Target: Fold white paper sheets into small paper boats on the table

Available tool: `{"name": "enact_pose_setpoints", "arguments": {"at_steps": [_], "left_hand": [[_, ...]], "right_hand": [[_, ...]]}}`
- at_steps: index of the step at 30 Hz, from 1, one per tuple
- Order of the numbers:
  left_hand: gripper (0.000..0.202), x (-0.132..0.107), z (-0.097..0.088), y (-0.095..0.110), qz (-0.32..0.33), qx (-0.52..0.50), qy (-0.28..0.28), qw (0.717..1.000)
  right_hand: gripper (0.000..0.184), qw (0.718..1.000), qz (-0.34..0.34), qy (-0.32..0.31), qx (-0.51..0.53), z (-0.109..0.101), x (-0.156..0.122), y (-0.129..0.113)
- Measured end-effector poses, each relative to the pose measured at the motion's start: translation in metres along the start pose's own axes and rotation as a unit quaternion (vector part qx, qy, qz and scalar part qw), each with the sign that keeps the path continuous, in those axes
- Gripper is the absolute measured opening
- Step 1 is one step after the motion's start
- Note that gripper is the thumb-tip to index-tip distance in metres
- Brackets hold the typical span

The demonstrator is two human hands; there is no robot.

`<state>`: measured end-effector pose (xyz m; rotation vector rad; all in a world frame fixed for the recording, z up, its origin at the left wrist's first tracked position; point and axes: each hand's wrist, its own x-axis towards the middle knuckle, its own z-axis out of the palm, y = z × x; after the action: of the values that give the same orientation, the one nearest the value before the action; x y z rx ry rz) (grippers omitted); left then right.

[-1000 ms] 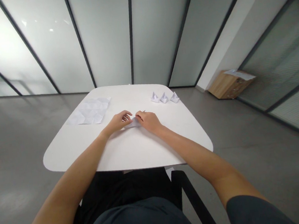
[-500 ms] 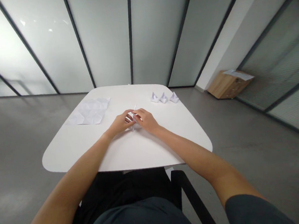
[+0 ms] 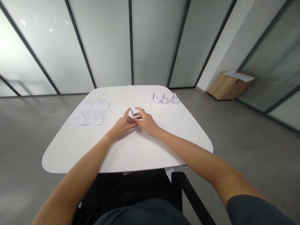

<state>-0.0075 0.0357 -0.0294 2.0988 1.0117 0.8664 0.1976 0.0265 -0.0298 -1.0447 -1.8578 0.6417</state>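
Left hand (image 3: 124, 123), right hand (image 3: 146, 122) pinching paper (image 3: 132, 112) mid-frame; cabinet (image 3: 223, 86) standing at frame's right, hiding contents.

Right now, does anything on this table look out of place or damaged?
Nothing looks spilled or broken. Only the loose sheet on the far left of the table stands out: it's creased all over, while the three small folded papers at far right stand in a row.

A white counter (image 3: 143, 152) with rounded corners stood before you. On your left lay a creased white sheet (image 3: 89, 113), spread out; on your right, toward the far corner, three small folded white paper shapes (image 3: 164, 99) sat in a row.
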Motion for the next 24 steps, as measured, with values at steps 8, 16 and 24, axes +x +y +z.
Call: {"name": "enact_pose_setpoints", "arguments": {"at_steps": [8,16,24], "left_hand": [[0.098,0.004,-0.001,-0.006,-0.003,0.045,0.011,0.999],[0.067,0.004,-0.004,0.004,-0.015,0.116,0.005,0.993],[0.058,0.003,-0.001,0.007,-0.002,0.101,-0.002,0.995]], "right_hand": [[0.05,0.999,0.017,0.013,-0.032,-0.003,0.003,0.0],[0.044,0.992,0.026,0.038,-0.117,-0.007,0.004,-0.006],[0.031,0.966,0.064,0.041,-0.247,-0.008,0.004,-0.011]]}}
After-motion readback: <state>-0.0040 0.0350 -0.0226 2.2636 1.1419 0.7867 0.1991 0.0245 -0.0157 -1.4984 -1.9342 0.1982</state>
